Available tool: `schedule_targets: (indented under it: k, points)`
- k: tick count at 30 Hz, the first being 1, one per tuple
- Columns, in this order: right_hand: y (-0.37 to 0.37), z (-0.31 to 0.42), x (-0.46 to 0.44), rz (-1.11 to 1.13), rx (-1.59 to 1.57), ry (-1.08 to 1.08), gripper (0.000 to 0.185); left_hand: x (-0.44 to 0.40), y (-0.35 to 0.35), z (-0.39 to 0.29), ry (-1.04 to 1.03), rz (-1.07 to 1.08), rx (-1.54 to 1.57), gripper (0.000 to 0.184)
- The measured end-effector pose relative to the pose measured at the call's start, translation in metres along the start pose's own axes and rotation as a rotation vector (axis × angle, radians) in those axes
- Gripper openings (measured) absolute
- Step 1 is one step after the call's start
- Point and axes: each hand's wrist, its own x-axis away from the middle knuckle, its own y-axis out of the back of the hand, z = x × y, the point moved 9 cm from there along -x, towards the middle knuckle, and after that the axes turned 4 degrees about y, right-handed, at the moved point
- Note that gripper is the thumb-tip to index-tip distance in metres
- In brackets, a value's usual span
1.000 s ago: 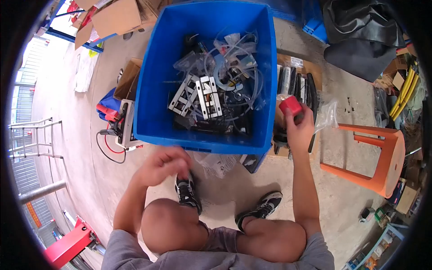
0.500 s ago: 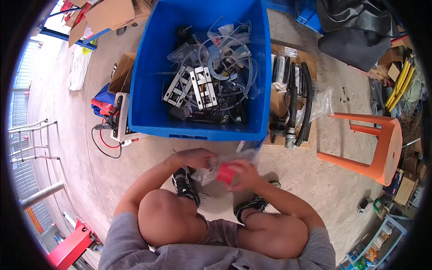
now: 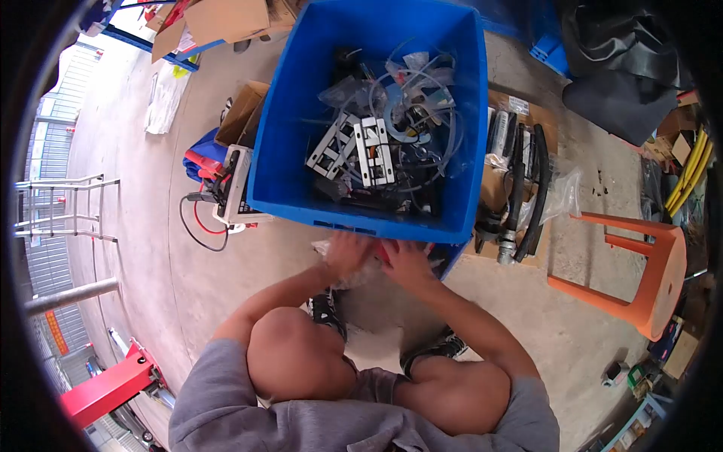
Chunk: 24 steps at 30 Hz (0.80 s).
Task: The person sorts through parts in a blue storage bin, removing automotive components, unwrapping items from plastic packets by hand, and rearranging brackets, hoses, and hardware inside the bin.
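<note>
Just below the near rim of a large blue bin (image 3: 361, 226), my two hands are close together over a clear plastic bag (image 3: 355, 277). My right hand (image 3: 407, 264) is closed on a red object (image 3: 385, 250), mostly hidden by the fingers. At the bag's upper left is my left hand (image 3: 349, 252), its fingertips hidden near the bin's rim. Inside the bin lie two white metal brackets (image 3: 374, 152), coiled clear tubing (image 3: 453, 139), plastic bags and dark parts.
Right of the bin, black hoses (image 3: 536, 188) lie on cardboard (image 3: 556, 135). Farther right is an orange stool (image 3: 663, 275) on its side. A boxy device (image 3: 235, 184) with red and black cables stands left of the bin. A red metal beam (image 3: 109, 386) is at lower left.
The red object went from beside the bin's right side down to the plastic bag, then up against the near rim. Both hands came together there. The view has shifted slightly.
</note>
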Motion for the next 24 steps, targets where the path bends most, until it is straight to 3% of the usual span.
schedule_targets:
  k: [2,6,8,9,12,14,18,20,21,23,24]
  points:
    - [0.015,0.000,0.007,-0.072,0.096,-0.035,0.067,0.018,0.010,-0.037,-0.077,0.266,-0.040,0.055]
    - [0.023,0.012,0.022,-0.199,0.173,-0.030,0.065,0.038,-0.004,-0.047,-0.137,0.009,-0.014,0.052]
    - [0.003,0.025,0.027,-0.192,0.082,0.155,0.067,0.061,-0.046,-0.058,-0.507,0.335,-0.222,0.064]
    - [0.000,0.024,0.028,-0.184,0.084,0.158,0.067,0.060,-0.044,-0.050,-0.502,0.332,-0.216,0.064]
    - [-0.012,0.016,0.025,-0.063,0.088,0.108,0.062,0.060,-0.031,-0.044,-0.773,0.375,-0.239,0.063]
    - [-0.029,-0.003,0.022,0.176,0.128,-0.023,0.056,0.048,0.013,-0.046,-0.765,0.293,-0.034,0.058]
    - [-0.035,-0.010,0.020,0.170,0.128,0.001,0.036,0.045,0.057,-0.053,-0.657,0.366,-0.018,0.045]
    - [-0.046,-0.011,0.019,0.280,0.115,-0.004,0.052,0.043,0.160,-0.090,-0.920,-0.006,0.029,0.036]
    - [-0.041,-0.007,0.018,0.275,0.112,-0.005,0.052,0.033,0.216,-0.104,-0.952,-0.191,0.053,0.020]
    - [-0.008,0.016,0.019,0.111,0.028,0.039,0.043,0.002,0.289,-0.098,-0.812,-0.340,0.025,0.007]
    - [-0.006,0.020,0.020,0.115,0.029,0.038,0.043,-0.038,0.305,-0.079,-0.498,-0.279,0.101,0.010]
